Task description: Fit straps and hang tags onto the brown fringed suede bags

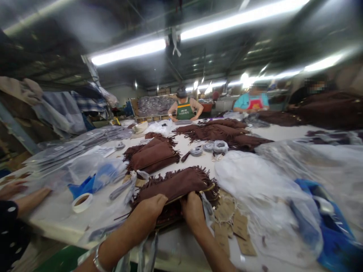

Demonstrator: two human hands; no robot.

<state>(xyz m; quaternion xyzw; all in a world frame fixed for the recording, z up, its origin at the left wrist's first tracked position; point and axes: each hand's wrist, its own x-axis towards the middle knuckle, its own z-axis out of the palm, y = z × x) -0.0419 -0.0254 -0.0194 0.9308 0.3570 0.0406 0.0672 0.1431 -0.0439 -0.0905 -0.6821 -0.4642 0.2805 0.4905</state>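
Observation:
A dark brown fringed bag lies on the white table in front of me, its zippered mouth toward me and parted. My left hand is closed on the near edge of the opening. At the right part of the same mouth, my right hand grips the edge, its fingertips hidden inside the bag. Grey wrapped straps hang at the bag's right end. Brown cardboard tags with white strings lie just right of my right hand.
Another brown fringed bag lies beyond, with a pile of them farther back. White plastic bags heap at right; a tape roll and a tape dispenser lie left. A co-worker's arms rest at the left edge. Other people stand across the table.

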